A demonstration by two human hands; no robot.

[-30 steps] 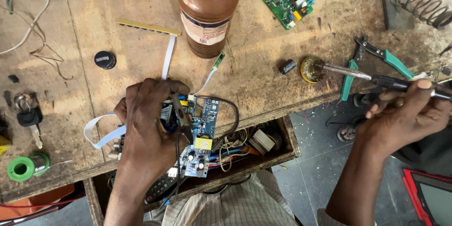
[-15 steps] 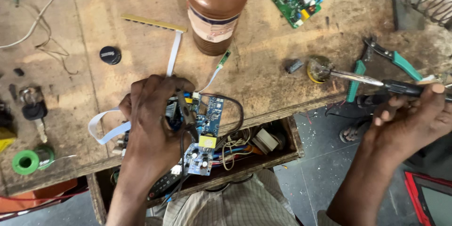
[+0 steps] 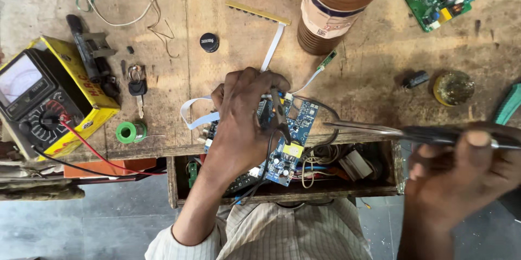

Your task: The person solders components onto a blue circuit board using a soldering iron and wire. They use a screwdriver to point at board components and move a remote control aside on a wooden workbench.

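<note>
Pressing down with curled fingers (image 3: 255, 84), the left hand (image 3: 241, 124) pins a small blue circuit board (image 3: 296, 135) at the bench edge in the middle of the frame, just above an open wooden drawer (image 3: 380, 189) full of wires, while at lower right the right hand (image 3: 467, 168) is closed around the dark handle of a soldering iron (image 3: 412, 132), its thin metal tip pointing left and hanging close to the board's right side without touching it. The step in hand looks like soldering on the board, with the iron poised. Bringing the tip onto a joint calls for a steady, short approach from the right, the board kept still.
</note>
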